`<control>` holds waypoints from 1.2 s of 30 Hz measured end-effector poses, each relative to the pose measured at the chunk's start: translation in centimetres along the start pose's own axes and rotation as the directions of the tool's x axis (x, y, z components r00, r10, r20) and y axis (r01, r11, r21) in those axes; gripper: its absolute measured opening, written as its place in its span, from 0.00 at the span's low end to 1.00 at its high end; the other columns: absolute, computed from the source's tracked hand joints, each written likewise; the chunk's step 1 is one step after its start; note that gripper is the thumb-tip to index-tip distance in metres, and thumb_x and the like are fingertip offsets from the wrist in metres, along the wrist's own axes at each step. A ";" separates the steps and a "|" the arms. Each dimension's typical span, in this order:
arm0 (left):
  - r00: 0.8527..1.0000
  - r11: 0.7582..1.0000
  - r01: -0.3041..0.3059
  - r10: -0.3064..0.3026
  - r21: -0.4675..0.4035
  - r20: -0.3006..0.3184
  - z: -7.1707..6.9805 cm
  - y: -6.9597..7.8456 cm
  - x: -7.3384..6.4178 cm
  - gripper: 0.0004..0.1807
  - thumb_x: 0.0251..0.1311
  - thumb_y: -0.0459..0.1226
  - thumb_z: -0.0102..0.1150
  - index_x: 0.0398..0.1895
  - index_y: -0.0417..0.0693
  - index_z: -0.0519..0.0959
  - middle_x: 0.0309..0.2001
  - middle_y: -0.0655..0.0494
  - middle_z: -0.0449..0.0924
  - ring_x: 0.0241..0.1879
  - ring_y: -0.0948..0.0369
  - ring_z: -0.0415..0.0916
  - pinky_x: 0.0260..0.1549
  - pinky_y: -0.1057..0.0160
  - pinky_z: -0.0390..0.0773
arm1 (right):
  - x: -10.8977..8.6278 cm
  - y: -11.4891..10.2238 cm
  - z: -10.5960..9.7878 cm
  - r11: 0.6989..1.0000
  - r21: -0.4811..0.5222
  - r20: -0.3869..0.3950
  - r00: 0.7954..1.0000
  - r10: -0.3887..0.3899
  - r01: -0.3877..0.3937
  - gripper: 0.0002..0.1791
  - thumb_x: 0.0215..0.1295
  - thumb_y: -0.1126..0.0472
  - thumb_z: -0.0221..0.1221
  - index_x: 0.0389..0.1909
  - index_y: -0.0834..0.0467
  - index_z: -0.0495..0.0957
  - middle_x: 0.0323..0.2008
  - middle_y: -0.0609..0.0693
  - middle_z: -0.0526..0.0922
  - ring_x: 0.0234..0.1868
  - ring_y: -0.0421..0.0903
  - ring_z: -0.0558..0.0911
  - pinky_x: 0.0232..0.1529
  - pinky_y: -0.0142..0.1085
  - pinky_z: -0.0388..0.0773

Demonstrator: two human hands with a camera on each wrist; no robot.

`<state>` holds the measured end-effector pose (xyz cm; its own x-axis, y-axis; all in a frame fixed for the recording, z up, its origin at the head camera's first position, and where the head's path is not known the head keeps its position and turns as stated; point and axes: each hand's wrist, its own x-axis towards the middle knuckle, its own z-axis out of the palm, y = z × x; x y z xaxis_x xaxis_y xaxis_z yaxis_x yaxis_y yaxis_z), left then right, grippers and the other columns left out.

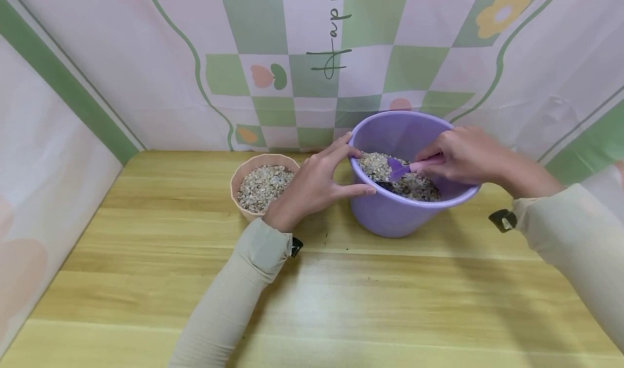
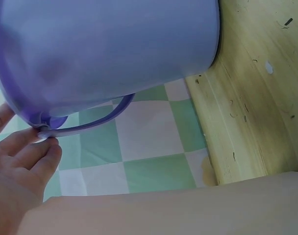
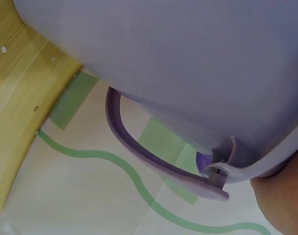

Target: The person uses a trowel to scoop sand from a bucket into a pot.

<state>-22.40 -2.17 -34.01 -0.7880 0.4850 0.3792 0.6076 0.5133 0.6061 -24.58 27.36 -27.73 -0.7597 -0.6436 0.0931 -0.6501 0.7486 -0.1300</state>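
Observation:
A lilac bucket (image 1: 397, 219) stands on the table with small pale and dark gravel (image 1: 419, 188) in it. My left hand (image 1: 314, 181) holds its left rim, fingertips at the upper edge and thumb along the front. In the left wrist view those fingers (image 2: 34, 152) meet the rim beside the bucket's curved carrying handle (image 2: 102, 121). Reaching inside from the right, my right hand (image 1: 463, 154) grips the pink handle of a small toy shovel (image 1: 398, 169); its purple blade lies in the gravel. The bucket's wall hides most of the right hand in the right wrist view.
Left of the bucket, partly behind my left forearm, sits a peach bowl (image 1: 235, 189) filled with similar gravel. A few tiny bits lie scattered on the wooden table (image 1: 312, 292). A green-and-white checked cloth (image 1: 317, 26) hangs right behind the bucket.

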 end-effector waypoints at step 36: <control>1.000 1.000 -0.020 0.020 0.016 -0.014 0.1 0.0 0.0 0.35 0.48 0.63 0.71 0.55 0.56 0.77 0.77 0.52 0.55 0.69 0.47 0.64 0.65 0.45 0.68 | -0.9 0.1 -0.4 1.000 0.023 -0.054 0.998 0.018 -0.017 0.07 0.57 0.55 0.72 0.37 0.47 0.90 0.27 0.40 0.88 0.24 0.38 0.81 0.27 0.37 0.78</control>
<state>-22.43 -2.08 -34.09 -0.7768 0.4854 0.4012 0.6248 0.5146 0.5872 -24.00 28.08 -27.38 -0.7710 -0.6203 0.1442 -0.6367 0.7556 -0.1539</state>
